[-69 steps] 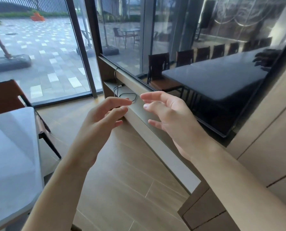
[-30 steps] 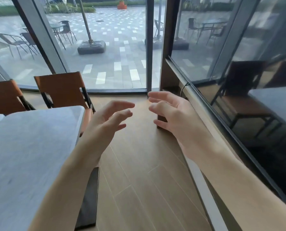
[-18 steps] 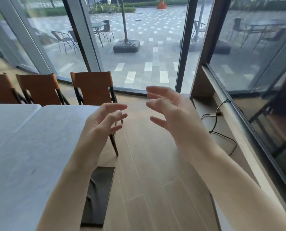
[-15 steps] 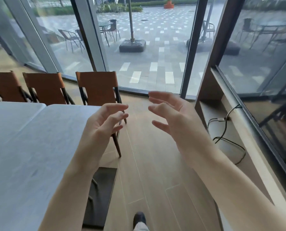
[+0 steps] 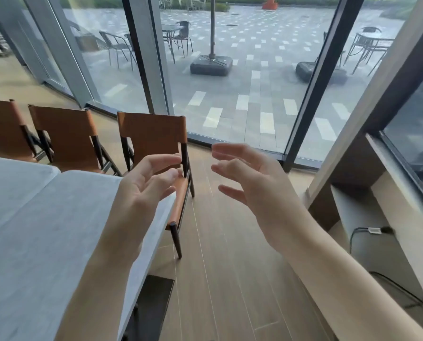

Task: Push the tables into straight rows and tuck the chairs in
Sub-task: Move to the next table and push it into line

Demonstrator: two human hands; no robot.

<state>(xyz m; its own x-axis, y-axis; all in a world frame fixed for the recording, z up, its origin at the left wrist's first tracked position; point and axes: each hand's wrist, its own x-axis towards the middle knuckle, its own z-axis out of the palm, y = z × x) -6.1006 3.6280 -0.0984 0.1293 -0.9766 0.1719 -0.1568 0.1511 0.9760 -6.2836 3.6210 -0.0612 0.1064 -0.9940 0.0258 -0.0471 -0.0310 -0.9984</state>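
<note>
A grey-white table (image 5: 48, 232) fills the lower left, and a second table (image 5: 8, 178) butts against its far left side. Three brown chairs stand along the tables' far edge: the nearest chair (image 5: 153, 141) at the corner, a middle chair (image 5: 65, 134) and a left chair (image 5: 1, 124). My left hand (image 5: 146, 183) hovers above the table's right corner, fingers loosely curved and holding nothing. My right hand (image 5: 252, 178) is raised over the floor to the right of the nearest chair, fingers spread, touching nothing.
The table's dark base plate (image 5: 153, 303) lies on the wood floor (image 5: 230, 267). Glass walls with dark frames (image 5: 301, 94) close off the far side. A low wooden ledge (image 5: 368, 217) with black cables (image 5: 368, 232) runs along the right.
The view has swung left from the right-hand window and ledge to the tables and chairs, and the chairs have come closer. Both hands stay raised and empty.
</note>
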